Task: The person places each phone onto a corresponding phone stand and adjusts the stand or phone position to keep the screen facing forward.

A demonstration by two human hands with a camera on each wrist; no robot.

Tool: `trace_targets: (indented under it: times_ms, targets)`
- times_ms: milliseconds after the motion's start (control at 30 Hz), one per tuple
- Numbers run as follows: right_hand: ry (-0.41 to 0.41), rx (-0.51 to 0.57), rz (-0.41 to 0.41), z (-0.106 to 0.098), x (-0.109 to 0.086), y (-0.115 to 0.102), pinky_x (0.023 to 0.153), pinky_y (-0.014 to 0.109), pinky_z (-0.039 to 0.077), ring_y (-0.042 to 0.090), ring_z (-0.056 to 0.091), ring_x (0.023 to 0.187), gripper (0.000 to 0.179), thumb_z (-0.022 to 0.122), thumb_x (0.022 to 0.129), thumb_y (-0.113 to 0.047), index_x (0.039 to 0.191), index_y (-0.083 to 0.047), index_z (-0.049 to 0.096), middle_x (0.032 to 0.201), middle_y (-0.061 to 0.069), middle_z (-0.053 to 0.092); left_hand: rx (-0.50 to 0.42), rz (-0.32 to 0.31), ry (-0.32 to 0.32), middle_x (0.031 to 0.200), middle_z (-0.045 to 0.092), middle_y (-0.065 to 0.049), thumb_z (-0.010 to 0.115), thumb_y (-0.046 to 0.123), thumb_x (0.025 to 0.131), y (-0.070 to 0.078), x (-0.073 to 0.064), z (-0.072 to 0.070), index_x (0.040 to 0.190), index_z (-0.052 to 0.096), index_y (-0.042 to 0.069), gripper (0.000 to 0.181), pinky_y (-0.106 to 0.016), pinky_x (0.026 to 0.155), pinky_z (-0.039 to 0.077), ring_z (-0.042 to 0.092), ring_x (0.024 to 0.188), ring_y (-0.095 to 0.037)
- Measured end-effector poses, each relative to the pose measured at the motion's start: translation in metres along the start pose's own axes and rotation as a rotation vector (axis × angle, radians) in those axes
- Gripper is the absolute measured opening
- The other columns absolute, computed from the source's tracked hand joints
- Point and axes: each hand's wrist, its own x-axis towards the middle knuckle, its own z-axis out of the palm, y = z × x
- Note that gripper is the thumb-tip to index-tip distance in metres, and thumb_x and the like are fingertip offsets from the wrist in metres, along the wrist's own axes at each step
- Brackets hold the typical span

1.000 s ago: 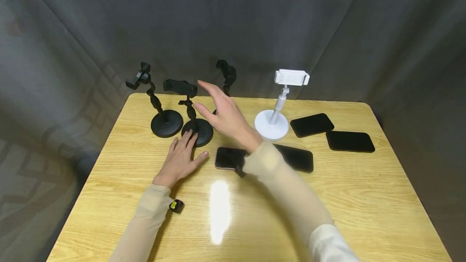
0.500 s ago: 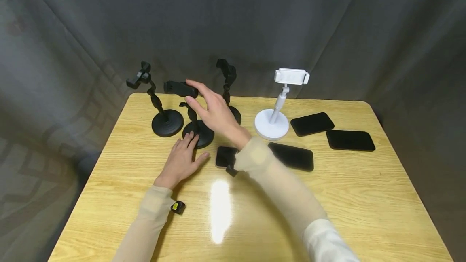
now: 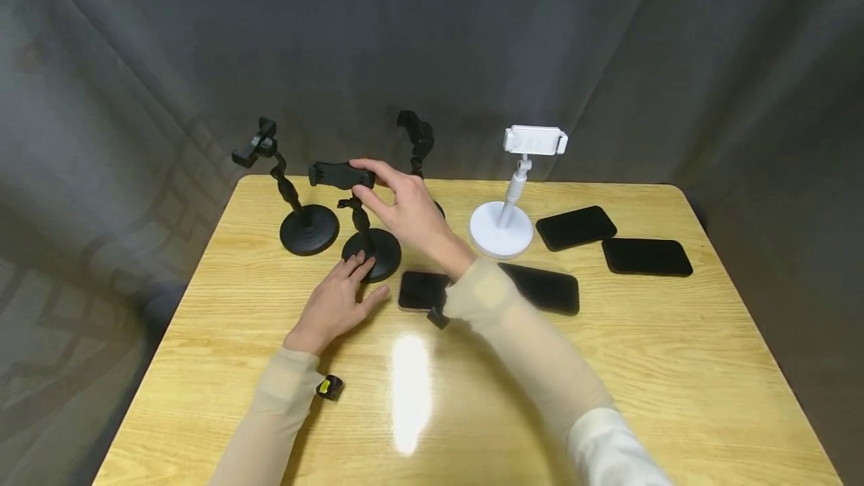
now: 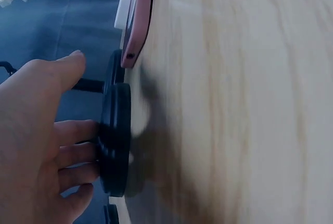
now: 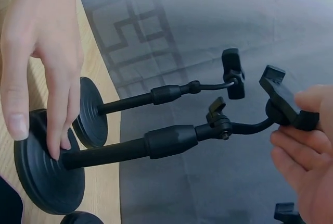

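A black phone stand (image 3: 382, 253) with a round base stands upright between my hands. My left hand (image 3: 329, 307) rests its extended fingertips on that base, the thumb apart from it over the table. My right hand (image 3: 417, 214) pinches one end of the stand's phone clamp (image 3: 329, 174) between thumb and fingers. In the right wrist view, the clamp (image 5: 281, 95) sits on a curved neck above a jointed pole (image 5: 171, 141), and the lower fingers lie under it. The left wrist view shows the left fingers against the base (image 4: 115, 140).
Another black phone stand (image 3: 309, 229) is at the left, and a third (image 3: 421, 137) stands behind my right hand. A white phone stand (image 3: 501, 229) is to the right. Several phones lie on the wooden table (image 3: 607, 366), including a small one (image 3: 420, 291) partly under my right forearm.
My right hand has moved down onto the clamp and taken hold of its end. The clamp has lowered slightly and the stand has shifted a little right and nearer. My left hand keeps its place.
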Motion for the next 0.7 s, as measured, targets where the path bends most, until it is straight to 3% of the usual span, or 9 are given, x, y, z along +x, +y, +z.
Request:
trace_targets:
  times_ms: [133, 700]
  targets:
    - [0.006, 0.041, 0.025, -0.006, -0.005, 0.001, 0.099, 0.036, 0.053, 0.023, 0.068, 0.119, 0.04, 0.066, 0.103, -0.022, 0.141, -0.013, 0.062, 0.096, 0.003, 0.072, 0.014, 0.027, 0.012, 0.154, 0.048, -0.024, 0.059, 0.059, 0.099, 0.005, 0.001, 0.001, 0.149, 0.054, 0.002, 0.076, -0.056, 0.119, 0.038, 0.044, 0.143, -0.044]
    - [0.01, 0.094, 0.05, -0.017, -0.025, 0.002, 0.092, 0.035, 0.055, 0.022, 0.071, 0.114, 0.039, 0.067, 0.102, -0.02, 0.14, -0.012, 0.064, 0.099, 0.004, 0.074, 0.056, 0.091, 0.06, 0.147, 0.056, -0.024, 0.067, 0.059, 0.094, 0.017, -0.003, 0.005, 0.142, 0.06, 0.0, 0.076, -0.052, 0.116, 0.043, 0.052, 0.137, -0.043]
